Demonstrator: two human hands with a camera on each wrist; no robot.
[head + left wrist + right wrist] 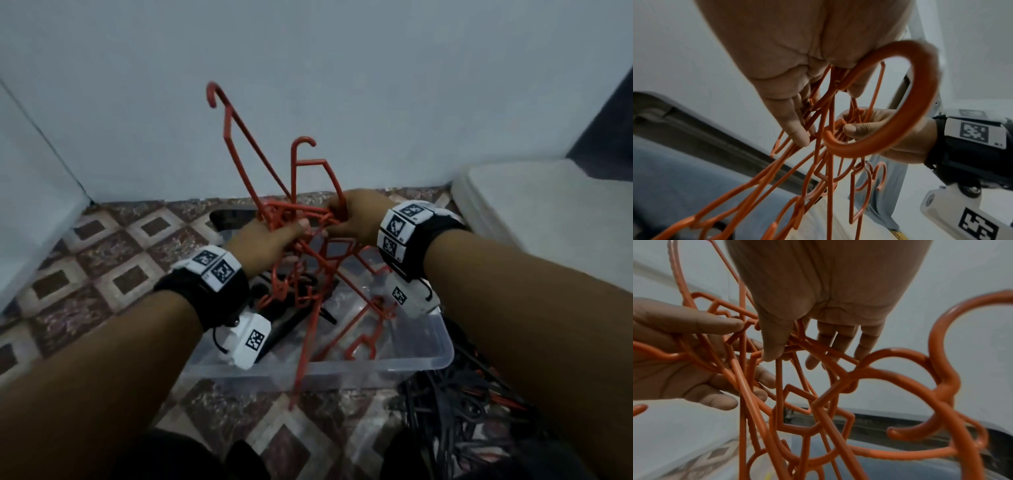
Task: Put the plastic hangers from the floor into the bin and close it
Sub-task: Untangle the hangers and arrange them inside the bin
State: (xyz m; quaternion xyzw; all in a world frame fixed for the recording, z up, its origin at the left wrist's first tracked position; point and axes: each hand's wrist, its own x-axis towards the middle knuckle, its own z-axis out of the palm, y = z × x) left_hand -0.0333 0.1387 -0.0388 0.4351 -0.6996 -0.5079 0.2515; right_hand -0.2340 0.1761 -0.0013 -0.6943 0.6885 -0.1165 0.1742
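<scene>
A tangled bundle of orange-red plastic hangers [301,236] hangs over the clear plastic bin [442,356] on the floor. My left hand [270,236] grips the bundle from the left and my right hand [356,216] grips it from the right, both above the bin. Two hooks stick up toward the wall; long bars hang down into the bin and over its near rim. In the left wrist view my left hand [797,100] holds several bars of the hangers [830,146]. In the right wrist view my right hand [777,344] pinches the hangers [818,402]. Black hangers [294,315] lie inside the bin.
The bin's white lid [534,209] leans at the back right by the wall. A heap of dark hangers [455,404] lies on the patterned floor tiles [113,267] at the right of the bin. The pale wall [308,68] stands close behind.
</scene>
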